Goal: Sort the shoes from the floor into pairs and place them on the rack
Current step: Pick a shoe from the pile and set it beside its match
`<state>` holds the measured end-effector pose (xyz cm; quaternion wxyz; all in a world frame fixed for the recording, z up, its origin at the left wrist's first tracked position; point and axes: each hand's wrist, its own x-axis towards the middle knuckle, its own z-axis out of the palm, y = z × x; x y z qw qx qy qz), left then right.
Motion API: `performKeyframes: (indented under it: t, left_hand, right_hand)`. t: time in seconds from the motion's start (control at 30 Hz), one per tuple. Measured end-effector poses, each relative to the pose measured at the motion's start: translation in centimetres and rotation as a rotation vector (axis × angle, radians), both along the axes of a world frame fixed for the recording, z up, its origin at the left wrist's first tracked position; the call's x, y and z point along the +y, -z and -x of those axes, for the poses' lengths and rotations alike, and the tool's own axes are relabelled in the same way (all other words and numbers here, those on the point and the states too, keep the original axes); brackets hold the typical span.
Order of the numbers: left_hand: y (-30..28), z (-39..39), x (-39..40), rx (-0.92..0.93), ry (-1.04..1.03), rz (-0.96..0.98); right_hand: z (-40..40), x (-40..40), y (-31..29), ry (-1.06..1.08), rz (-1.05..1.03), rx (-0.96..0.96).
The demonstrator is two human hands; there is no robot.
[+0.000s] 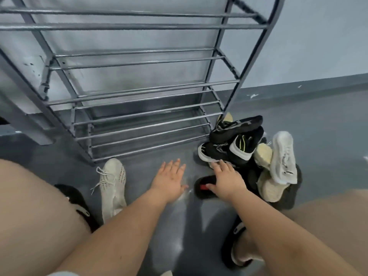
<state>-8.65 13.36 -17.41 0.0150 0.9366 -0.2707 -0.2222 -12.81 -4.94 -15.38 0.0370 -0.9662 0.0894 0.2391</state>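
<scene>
Forearms both reach forward and down from the bottom of the view, over the grey glossy floor (pixel 179 226). Left hand (pixel 169 179) is flat, palm down, fingers straight and slightly spread, holding nothing, low over bare floor; cannot tell if it touches. Right hand (pixel 227 181) also palm down, fingers extended and relaxed, grasping nothing; it lies over a black low shoe with a red mark (pixel 203 188), fingertips reaching the white sole edge of a black knit sneaker with white lettering (pixel 215 151).

Pile of mixed shoes (pixel 251 156) sits on the floor just beside the rack's right front leg: black sneakers with white soles on top, a pale yellow one, a white mesh lace-up sneaker (pixel 283 158) lying on its side at the pile's right edge.

Single cream knit lace-up sneaker (pixel 112 184) lies apart on the floor, toe touching or nearly touching the rack's front left corner. Grey metal tube shoe rack (pixel 139 92) stands against the wall; no shoes on its visible tiers.

Bare knees frame both sides; black slippers with white logos (pixel 79 204) on the person's feet.
</scene>
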Motion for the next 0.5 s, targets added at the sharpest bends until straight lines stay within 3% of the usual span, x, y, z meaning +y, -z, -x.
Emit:
performKeyframes:
  t: [0.23,0.5]
  left_hand:
    - [-2.5,-0.1,-5.4,-0.046,0.132,0.049]
    - [-3.8,-2.8,-8.7,-0.06,0.142,0.072]
  right_hand:
    - [0.6,-6.1,-2.0,0.086,0.05,-0.039]
    - [-2.6,-11.7,-3.9,0.099,0.089,-0.071]
